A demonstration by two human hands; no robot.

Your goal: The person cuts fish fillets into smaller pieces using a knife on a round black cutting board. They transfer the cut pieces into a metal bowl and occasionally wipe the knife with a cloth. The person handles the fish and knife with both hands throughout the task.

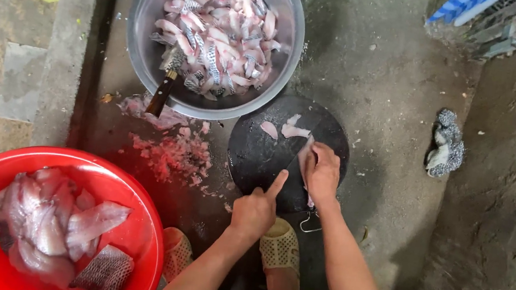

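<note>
A round dark cutting board (257,157) lies on the wet concrete floor. My right hand (323,173) presses down on a pale fish fillet (303,150) at the board's right side. My left hand (256,210) grips a knife handle, its index finger stretched along the dark blade (291,169), which meets the fillet just left of my right fingers. Two cut fish pieces (269,129) (295,130) lie at the board's far edge.
A steel bowl (146,58) of cut fish pieces stands beyond the board, with a wooden-handled knife (162,93) leaning on its rim. A red basin (143,228) of fillets sits at the near left. Fish scraps (172,152) litter the floor. My sandalled feet (279,248) are near the board; a rag (447,144) lies to the right.
</note>
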